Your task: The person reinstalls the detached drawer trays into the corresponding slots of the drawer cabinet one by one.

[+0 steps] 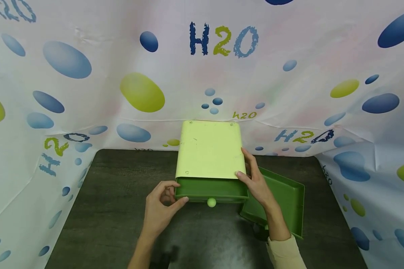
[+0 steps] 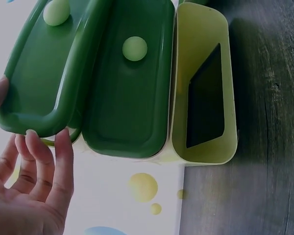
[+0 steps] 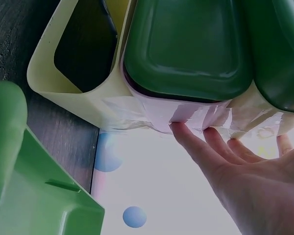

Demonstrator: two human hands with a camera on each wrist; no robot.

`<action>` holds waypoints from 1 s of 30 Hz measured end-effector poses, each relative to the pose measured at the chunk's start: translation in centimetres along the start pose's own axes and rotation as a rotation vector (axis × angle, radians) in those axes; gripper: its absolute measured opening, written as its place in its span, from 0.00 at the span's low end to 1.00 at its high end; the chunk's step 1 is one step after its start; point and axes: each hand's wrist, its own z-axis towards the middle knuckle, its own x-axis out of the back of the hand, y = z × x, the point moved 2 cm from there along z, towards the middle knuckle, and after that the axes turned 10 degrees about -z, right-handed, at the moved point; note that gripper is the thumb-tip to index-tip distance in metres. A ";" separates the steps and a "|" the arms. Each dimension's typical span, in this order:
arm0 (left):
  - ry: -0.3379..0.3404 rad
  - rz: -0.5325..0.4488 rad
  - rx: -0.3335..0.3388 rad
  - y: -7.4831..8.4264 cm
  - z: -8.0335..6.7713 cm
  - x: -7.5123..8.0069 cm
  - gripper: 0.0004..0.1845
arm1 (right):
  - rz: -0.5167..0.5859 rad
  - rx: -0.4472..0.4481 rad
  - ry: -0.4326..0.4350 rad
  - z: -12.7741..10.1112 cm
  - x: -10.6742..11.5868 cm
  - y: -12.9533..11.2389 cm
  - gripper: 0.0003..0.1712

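Note:
A small drawer cabinet (image 1: 210, 149) with a pale yellow-green shell stands at the far middle of the table. Its dark green top drawer (image 1: 208, 187) is partly pulled out, a round light green knob on its front. My left hand (image 1: 159, 207) pinches that drawer's left end, thumb on the front and fingers behind the edge. My right hand (image 1: 257, 183) lies along the cabinet's right side with extended fingers, its thumb at the top front edge. In the left wrist view the middle drawer (image 2: 132, 98) sits in its slot, and the bottom compartment (image 2: 206, 98) has no drawer.
Right of the cabinet, a loose green drawer (image 1: 286, 198) lies on the dark wood-grain table (image 1: 121, 209), partly behind my right forearm. A white cloth (image 1: 101, 56) printed with blue and green spots hangs at the back and both sides.

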 end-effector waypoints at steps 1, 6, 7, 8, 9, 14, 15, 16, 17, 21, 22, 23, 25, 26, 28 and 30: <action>0.008 -0.003 -0.007 0.0 0.0 0.0 0.22 | 0.002 0.001 0.000 0.0 0.0 0.0 0.40; 0.039 -0.033 -0.024 0.0 0.2 -0.1 0.19 | 0.015 0.006 -0.002 0.0 0.0 0.0 0.41; 0.043 -0.041 -0.020 0.0 0.2 -0.1 0.19 | 0.016 0.006 -0.001 0.0 0.0 0.0 0.41; 0.047 -0.049 -0.013 0.0 0.3 -0.2 0.19 | 0.020 0.006 -0.001 0.0 0.1 -0.1 0.41; 0.051 -0.054 -0.008 0.0 0.4 -0.2 0.20 | 0.022 0.005 -0.001 0.1 0.1 -0.1 0.41; 0.079 -0.052 0.035 0.4 0.8 -0.6 0.25 | 0.023 0.001 0.001 0.1 0.1 -0.2 0.41; 0.083 -0.049 0.039 0.8 0.9 -0.7 0.25 | 0.023 0.000 0.002 0.1 0.0 -0.2 0.40; 0.085 -0.048 0.043 1.2 1.1 -0.8 0.26 | 0.025 -0.002 0.002 0.1 0.1 -0.2 0.40; 0.088 -0.048 0.046 1.7 1.2 -0.9 0.26 | 0.027 -0.004 0.002 0.1 0.1 -0.3 0.40; 0.099 -0.044 0.049 3.4 1.4 -1.2 0.27 | 0.025 -0.006 -0.003 0.1 0.1 -0.3 0.41; 0.102 -0.041 0.051 3.5 1.4 -1.2 0.27 | 0.023 -0.005 -0.003 0.1 0.1 -0.3 0.41; 0.106 -0.042 0.053 3.6 1.4 -1.2 0.27 | 0.020 -0.003 -0.002 0.1 0.1 -0.2 0.41; 0.107 -0.035 0.052 3.8 1.3 -1.2 0.28 | 0.016 0.002 0.001 0.1 0.1 -0.1 0.40; 0.109 -0.032 0.048 3.8 1.3 -1.2 0.28 | 0.018 0.004 0.002 0.1 0.1 -0.1 0.40; 0.109 -0.023 0.041 3.7 1.3 -1.2 0.28 | 0.021 0.007 0.003 0.1 0.1 -0.1 0.40; 0.111 -0.013 0.037 3.6 1.4 -1.2 0.28 | 0.026 0.009 0.001 0.2 0.1 -0.1 0.41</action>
